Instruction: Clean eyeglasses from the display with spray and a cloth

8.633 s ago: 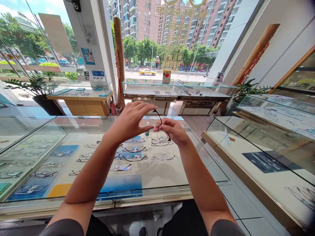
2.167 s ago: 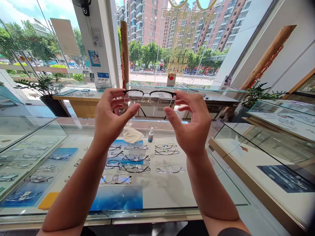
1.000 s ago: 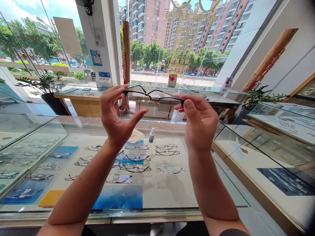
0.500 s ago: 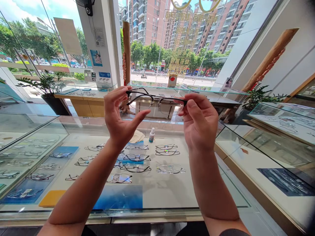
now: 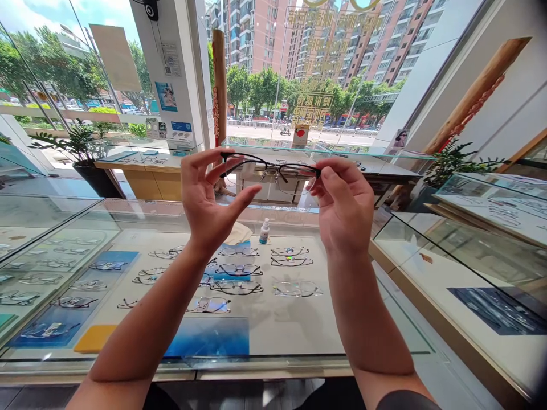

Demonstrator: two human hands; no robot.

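Observation:
A pair of black half-rim eyeglasses (image 5: 280, 165) is raised in front of me above the glass counter, its temples folded behind the lenses. My right hand (image 5: 345, 205) pinches its right end between thumb and fingers. At the other end, the index fingertip of my left hand (image 5: 209, 196) meets the upper corner of the frame. The left thumb stretches far from the fingers, leaving a wide gap. Below, several eyeglasses (image 5: 238, 270) lie in rows on the counter. A small white spray bottle (image 5: 264, 232) stands upright behind them, beside a pale cloth (image 5: 239, 233).
The glass display counter (image 5: 299, 361) spans the front, with a yellow block (image 5: 94, 339) at its left. Another glass case (image 5: 431, 273) adjoins on the right. Farther back are a low display cabinet (image 5: 147, 182), a potted plant (image 5: 85, 159) and large windows.
The eyeglasses have tilted slightly, and their right end has shifted a little left with my right hand. My left hand keeps nearly the same pose. The view has shifted slightly.

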